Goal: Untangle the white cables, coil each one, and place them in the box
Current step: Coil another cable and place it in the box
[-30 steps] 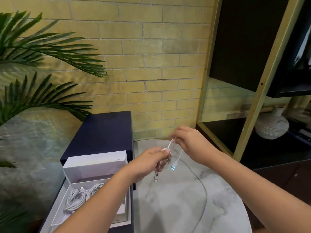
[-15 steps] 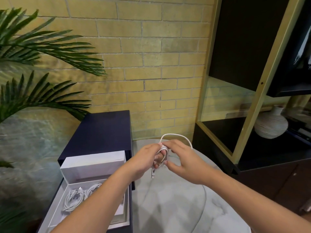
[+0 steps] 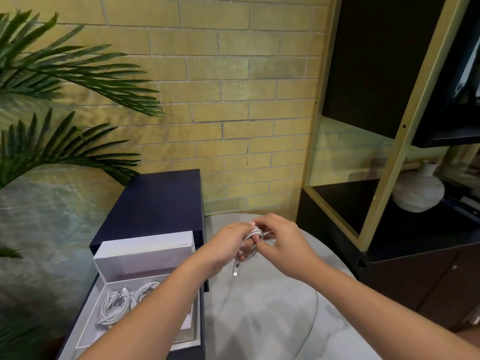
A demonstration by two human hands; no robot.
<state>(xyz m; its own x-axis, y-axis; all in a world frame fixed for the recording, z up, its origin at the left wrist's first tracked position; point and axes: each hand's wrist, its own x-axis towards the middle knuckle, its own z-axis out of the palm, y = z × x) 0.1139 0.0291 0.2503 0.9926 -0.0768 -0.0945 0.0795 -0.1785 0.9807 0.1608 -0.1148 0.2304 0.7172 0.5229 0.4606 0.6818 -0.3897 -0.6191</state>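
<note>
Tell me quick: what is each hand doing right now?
Left hand: closed, fingers curled round the coiled white cable.
Right hand: closed, pinching the same cable.

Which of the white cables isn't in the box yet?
The cable held in the left hand and right hand over the marble table; two other coils lie in the white box.

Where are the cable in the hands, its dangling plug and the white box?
Cable [image 3: 255, 233]: head view, the bundled loops.
Plug [image 3: 235, 272]: head view, metal tip.
White box [image 3: 89, 333]: head view, bare inner floor.
</note>
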